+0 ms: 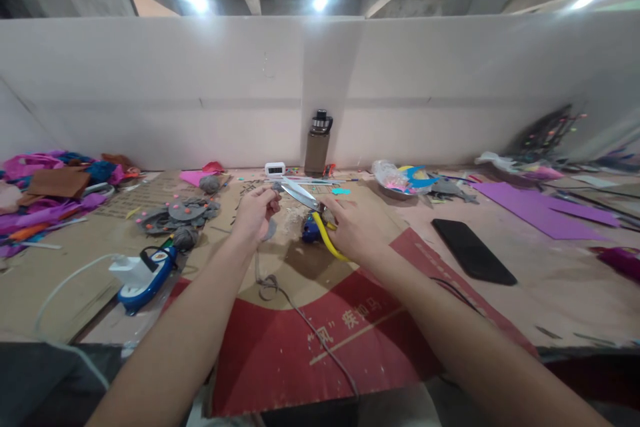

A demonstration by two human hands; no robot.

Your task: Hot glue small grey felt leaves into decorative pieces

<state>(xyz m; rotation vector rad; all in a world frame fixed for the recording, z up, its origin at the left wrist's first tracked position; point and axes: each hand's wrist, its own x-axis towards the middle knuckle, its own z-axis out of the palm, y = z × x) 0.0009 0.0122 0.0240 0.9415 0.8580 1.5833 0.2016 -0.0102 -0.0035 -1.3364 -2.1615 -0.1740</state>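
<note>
My right hand (350,223) grips a pair of scissors with yellow handles (327,237). Their metal blades (300,193) point left, toward my left hand (257,210). With thumb and finger pinched, that hand holds a small grey piece (277,187) close to the scissor tips; its exact kind is too small to tell. A flat grey disc (271,230) shows beside my left palm. From below the left hand a thin grey-brown cord (300,313) trails over the cardboard, with a loose loop in it. A dark blue object (311,229) lies behind the scissors, partly hidden.
Red-and-brown cardboard (280,353) covers the table front. Left are a power strip (145,283), grey felt pieces (180,213) and colourful scraps (55,187). A bottle (317,143) and small clock (275,169) stand behind. Right lie a phone (473,250), purple sheets (540,210) and a filled bowl (395,180).
</note>
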